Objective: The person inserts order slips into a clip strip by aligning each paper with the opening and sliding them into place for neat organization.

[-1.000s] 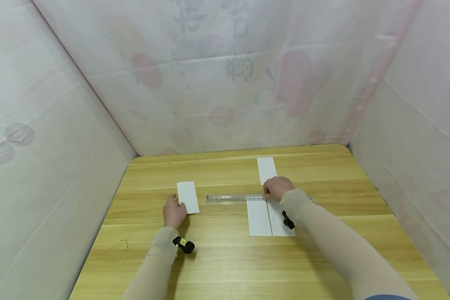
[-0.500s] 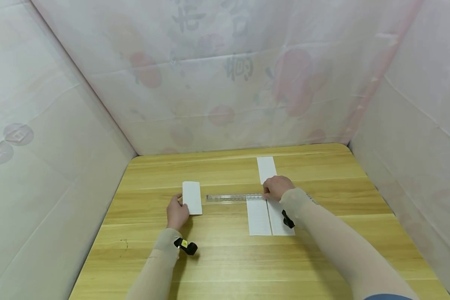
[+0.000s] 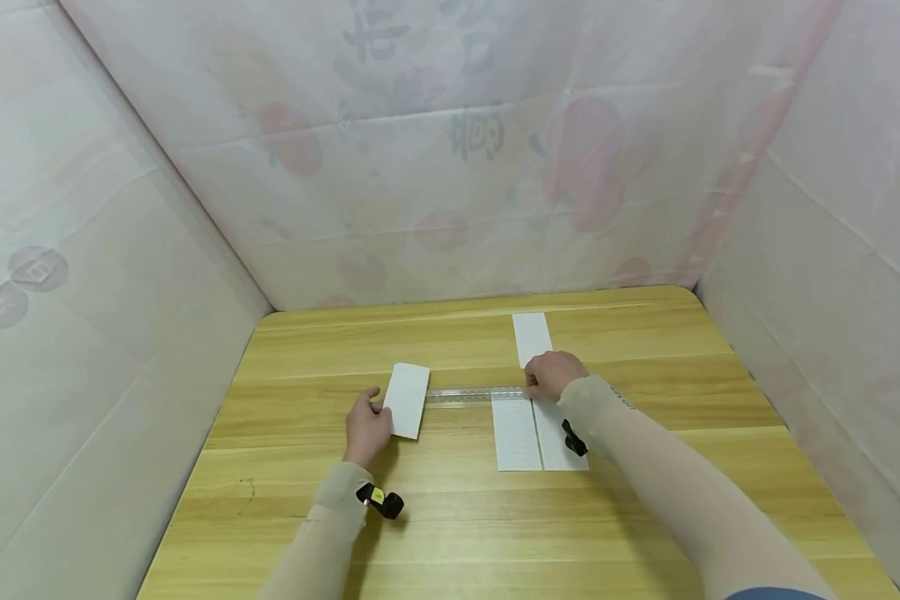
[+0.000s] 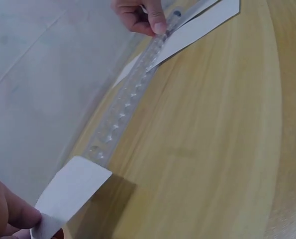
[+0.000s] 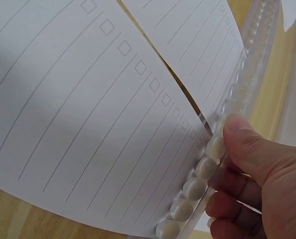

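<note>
From my head, my left hand (image 3: pixel 369 429) pinches a white card (image 3: pixel 407 400) above the worktop (image 3: pixel 465 542); my right hand (image 3: pixel 557 377) grips a ruler (image 3: pixel 457 397). Left wrist: the card hides the ruler's near end. Right wrist: two lined sheets (image 5: pixel 63 114) meet the ruler.

A slanted white card (image 3: pixel 407 402) is raised at the left end of a clear ruler (image 3: pixel 459 397) lying across lined sheets (image 3: pixel 517 440).
</note>
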Available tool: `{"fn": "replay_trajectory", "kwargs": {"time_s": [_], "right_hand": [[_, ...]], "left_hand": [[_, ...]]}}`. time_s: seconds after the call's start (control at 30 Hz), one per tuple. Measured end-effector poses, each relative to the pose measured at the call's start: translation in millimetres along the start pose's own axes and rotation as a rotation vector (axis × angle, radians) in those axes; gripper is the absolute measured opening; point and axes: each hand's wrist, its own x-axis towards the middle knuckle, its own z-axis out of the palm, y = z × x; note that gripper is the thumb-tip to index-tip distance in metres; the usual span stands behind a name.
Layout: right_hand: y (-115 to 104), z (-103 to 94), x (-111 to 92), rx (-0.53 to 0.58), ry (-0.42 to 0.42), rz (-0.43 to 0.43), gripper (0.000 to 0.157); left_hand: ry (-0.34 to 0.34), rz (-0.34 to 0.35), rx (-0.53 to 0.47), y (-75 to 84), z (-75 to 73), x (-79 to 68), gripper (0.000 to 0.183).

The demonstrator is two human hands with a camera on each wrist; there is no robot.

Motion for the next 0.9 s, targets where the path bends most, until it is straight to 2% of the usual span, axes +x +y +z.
{"fn": "replay_trajectory", "kwargs": {"time_s": [0.27, 0.57, 0.9], "right_hand": [[3, 3.0, 0, 0.017, 0.001, 0.004, 0.020], [5, 5.5, 1, 0.027, 0.001, 0.004, 0.019], [0, 2.5, 1, 0.012, 0.006, -0.014, 0.016]], "left_hand": [[-0.059, 0.047, 0.040, -8.3, 9.0, -2.5, 0.048], [-0.120, 0.027, 0.013, -7.9, 9.9, -8.1, 0.046], [-0.137, 0.040, 0.028, -6.2, 13.4, -15.6, 0.040]]}}
